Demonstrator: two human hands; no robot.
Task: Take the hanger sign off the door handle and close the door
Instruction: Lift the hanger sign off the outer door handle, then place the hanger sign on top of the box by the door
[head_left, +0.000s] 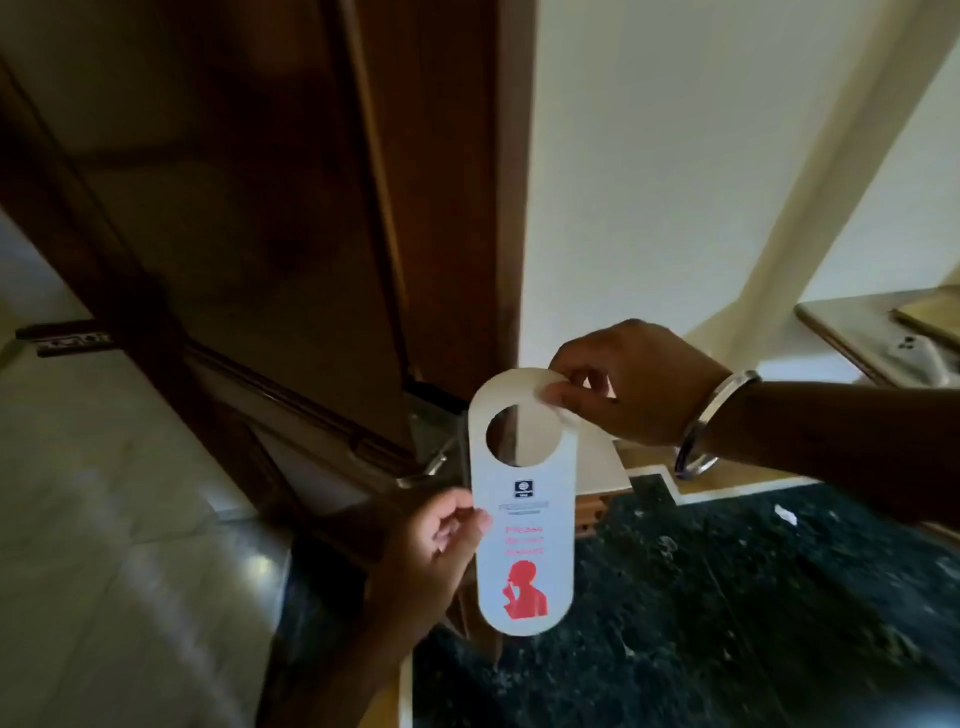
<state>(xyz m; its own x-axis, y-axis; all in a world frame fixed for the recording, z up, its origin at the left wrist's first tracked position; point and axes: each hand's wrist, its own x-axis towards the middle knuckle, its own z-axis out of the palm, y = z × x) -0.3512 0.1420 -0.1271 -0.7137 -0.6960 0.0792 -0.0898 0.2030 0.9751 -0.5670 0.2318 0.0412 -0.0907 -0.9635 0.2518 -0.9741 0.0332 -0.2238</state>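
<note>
A white hanger sign (524, 561) with a round hole, red lettering and a red figure hangs upright in mid-air, free of any handle. My right hand (623, 384), with a metal bangle on the wrist, pinches its top edge beside the hole. My left hand (431, 551) grips its left edge halfway down. The dark wooden door (249, 197) stands open on the left, its edge towards me. A metal handle (434, 465) shows just behind the sign, partly hidden by it.
A dark latch (67, 338) sticks out at the far left. A white wall (675, 156) rises on the right. At the far right, a ledge (831, 322) carries a white device (917, 358). Below lie black speckled stone (727, 623) and pale tiles (104, 519).
</note>
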